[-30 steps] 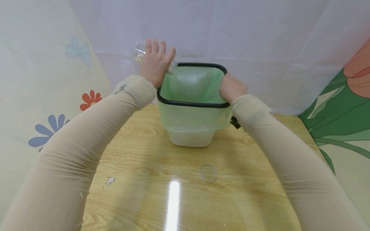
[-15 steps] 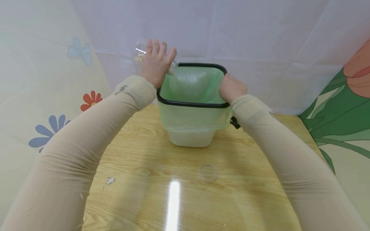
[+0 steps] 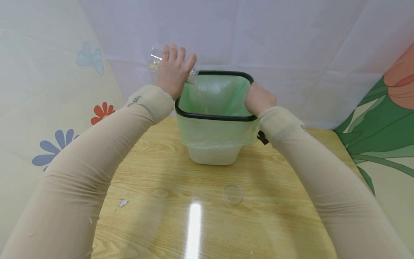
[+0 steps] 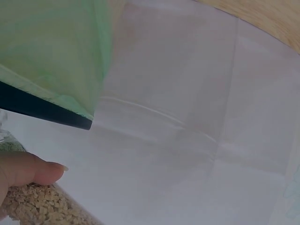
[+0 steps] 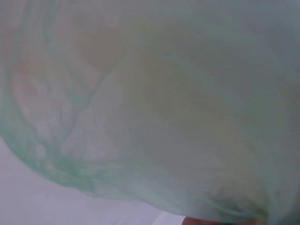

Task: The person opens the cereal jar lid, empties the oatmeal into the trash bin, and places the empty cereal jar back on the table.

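Observation:
My left hand (image 3: 174, 73) grips a clear jar (image 3: 156, 57) tipped sideways, its mouth at the left rim of a bin. Beige flakes (image 4: 44, 206) like oats lie inside the jar, close under the thumb in the left wrist view. A faint trail of flakes falls from its mouth into the bin. The pale bin (image 3: 213, 156) is lined with a green plastic bag (image 3: 216, 133) under a black rim (image 3: 215, 117). My right hand (image 3: 260, 99) grips that rim on the right side. In the right wrist view the bag hides nearly all of the hand.
A round clear lid (image 3: 233, 194) lies on the wooden table (image 3: 155, 223) in front of the bin. To the left is a small whitish scrap (image 3: 123, 203). A black clip-like piece (image 3: 263, 137) sticks out beside the bin's right side. White sheeting (image 3: 291, 43) hangs close behind.
The trail of falling flakes shows more clearly inside the bin now. Both hands, the tipped jar and the bin stay almost in place.

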Tool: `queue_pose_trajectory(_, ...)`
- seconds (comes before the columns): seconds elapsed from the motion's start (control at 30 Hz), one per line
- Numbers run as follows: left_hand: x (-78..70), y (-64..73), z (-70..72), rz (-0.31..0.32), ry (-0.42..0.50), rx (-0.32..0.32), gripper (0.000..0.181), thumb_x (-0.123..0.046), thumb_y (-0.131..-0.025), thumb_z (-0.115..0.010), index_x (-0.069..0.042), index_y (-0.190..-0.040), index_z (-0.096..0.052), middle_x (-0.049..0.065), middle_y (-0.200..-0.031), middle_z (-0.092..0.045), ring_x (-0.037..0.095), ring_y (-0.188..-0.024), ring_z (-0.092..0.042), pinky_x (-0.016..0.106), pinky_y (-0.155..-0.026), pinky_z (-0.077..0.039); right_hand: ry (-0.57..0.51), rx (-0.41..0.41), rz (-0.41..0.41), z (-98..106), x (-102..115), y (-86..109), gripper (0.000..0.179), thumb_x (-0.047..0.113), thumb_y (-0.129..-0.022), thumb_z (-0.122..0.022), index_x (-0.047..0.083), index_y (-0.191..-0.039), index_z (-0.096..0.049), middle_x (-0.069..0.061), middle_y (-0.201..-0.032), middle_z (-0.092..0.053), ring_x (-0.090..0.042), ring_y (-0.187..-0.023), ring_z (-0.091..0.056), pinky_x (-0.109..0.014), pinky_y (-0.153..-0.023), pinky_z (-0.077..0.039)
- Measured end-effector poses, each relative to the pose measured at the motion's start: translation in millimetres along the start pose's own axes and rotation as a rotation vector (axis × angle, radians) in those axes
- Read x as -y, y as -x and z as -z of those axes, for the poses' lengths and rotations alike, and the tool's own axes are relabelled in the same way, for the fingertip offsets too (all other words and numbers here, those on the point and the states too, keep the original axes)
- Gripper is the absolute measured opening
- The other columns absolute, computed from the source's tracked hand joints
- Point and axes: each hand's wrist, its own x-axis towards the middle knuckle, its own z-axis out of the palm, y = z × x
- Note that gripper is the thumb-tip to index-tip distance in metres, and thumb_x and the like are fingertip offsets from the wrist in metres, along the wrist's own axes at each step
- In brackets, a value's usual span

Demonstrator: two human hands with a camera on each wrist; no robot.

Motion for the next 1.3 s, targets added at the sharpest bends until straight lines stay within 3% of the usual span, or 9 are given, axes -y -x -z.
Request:
queue_pose_trajectory(0.67, 2.4, 1.1, -1.9, 0.001, -0.016, -0.009, 0.045, 0.013, -0.085, -0.040, -0.002, -0.127, -0.046, 0.029, -0.127, -0.051, 0.047, -0.125, -0.042, 0.055, -0.113, -0.025, 0.007, 0.009, -0.002, 0.0, 1.1, -1.3, 0.056, 0.012, -0.102, -0.021, -0.010, -0.150, -0.002, -0.033, -0.132, -0.049, -0.042, -0.105, -0.058, -0.055, -0.087, -0.050)
queue_pose_trajectory(0.97, 4.6, -0.1, 2.2, -0.007, -0.018, 0.047, 0.050, 0.012, -0.082, -0.043, -0.002, -0.129, -0.043, 0.030, -0.131, -0.048, 0.048, -0.128, -0.039, 0.056, -0.114, -0.022, 0.017, 0.012, 0.003, 0.8, 0.5, 0.1, 0.056, 0.011, -0.102, -0.020, -0.010, -0.150, 0.000, -0.029, -0.109, -0.059, -0.037, -0.091, -0.061, -0.054, -0.083, -0.051)
queue_pose_trajectory(1.3, 3.0, 0.9, -0.1, -0.028, -0.014, 0.024, 0.047, 0.014, -0.083, -0.040, -0.001, -0.127, -0.042, 0.030, -0.129, -0.048, 0.049, -0.127, -0.040, 0.056, -0.114, -0.022, 0.017, 0.000, 0.010, 0.4, -0.1, 0.1, 0.057, 0.011, -0.102, -0.022, -0.010, -0.150, -0.001, -0.027, -0.102, -0.061, -0.034, -0.081, -0.060, -0.051, -0.075, -0.053)
